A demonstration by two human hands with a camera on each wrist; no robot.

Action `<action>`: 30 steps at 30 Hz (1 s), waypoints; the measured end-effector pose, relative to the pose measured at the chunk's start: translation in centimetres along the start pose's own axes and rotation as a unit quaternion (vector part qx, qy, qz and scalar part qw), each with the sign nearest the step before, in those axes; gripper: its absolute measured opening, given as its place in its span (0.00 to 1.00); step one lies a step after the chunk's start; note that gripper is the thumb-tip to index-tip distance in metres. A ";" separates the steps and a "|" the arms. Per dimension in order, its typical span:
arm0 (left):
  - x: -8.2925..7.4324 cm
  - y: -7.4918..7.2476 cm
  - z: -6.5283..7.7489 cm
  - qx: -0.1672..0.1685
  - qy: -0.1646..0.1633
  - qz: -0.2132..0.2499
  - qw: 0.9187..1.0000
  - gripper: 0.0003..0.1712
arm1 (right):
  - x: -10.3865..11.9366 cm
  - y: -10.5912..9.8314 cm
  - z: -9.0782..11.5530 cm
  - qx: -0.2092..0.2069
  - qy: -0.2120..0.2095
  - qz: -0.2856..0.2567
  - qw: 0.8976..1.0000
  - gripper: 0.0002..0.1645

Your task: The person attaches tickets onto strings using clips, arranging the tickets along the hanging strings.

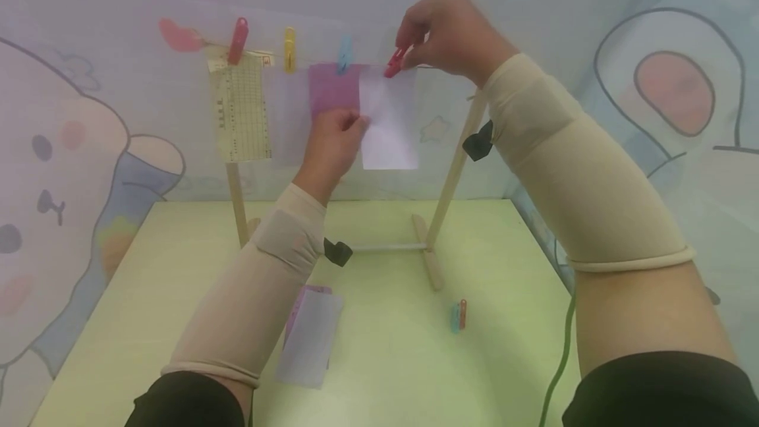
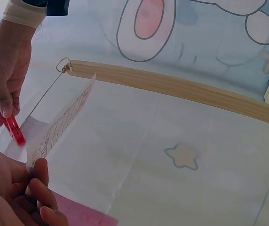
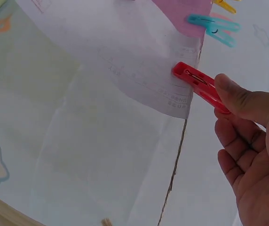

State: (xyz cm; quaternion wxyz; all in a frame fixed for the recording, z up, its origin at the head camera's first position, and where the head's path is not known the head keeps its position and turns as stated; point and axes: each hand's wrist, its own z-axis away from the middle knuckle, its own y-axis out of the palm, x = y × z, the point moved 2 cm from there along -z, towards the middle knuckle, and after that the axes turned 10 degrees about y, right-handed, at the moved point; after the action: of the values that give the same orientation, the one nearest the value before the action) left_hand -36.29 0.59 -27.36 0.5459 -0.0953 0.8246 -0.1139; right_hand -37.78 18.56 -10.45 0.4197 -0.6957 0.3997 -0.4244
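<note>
Red peg [image 1: 395,62] meets white sheet [image 1: 388,127] up on the twine [image 3: 177,162]

And it's the pegging step, right here! The right hand [image 1: 453,35] pinches the red peg by its tail, tip lapping the sheet's top edge at the twine; whether that pinch is spreading the peg, I can't tell. Lower down, the left hand [image 1: 333,143] grips the sheet's left edge between thumb and fingers. The sheet hangs toward the right end of the row, just beside the purple sheet [image 1: 334,87] and its blue peg [image 1: 345,55]. The next move, I'd judge, calls for a sure bite on paper and twine together, right fingers easing off first, left after. On the counter [image 1: 385,354], near side, loose papers [image 1: 308,341] lie left, two small pegs [image 1: 462,315] right
</note>
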 end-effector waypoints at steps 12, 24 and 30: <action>1.0 -0.7 0.2 -0.023 0.028 -0.058 0.998 0.21 | -0.8 0.3 0.7 0.008 0.004 -0.005 1.000 0.38; 5.7 -3.4 6.5 -0.112 0.116 -0.109 0.981 0.16 | -7.6 4.3 8.9 -0.295 -0.118 -0.167 0.933 0.17; 12.9 -3.8 13.3 -0.109 0.045 -0.173 0.978 0.16 | -14.8 13.5 17.3 -0.287 -0.003 -0.194 0.938 0.12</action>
State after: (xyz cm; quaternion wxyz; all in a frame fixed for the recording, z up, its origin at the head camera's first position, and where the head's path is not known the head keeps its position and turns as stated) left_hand -28.91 -7.83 -42.59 0.4667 -0.2897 0.8269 -0.1203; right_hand -29.18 31.85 -31.63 0.1124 -0.8519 0.3607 -0.3628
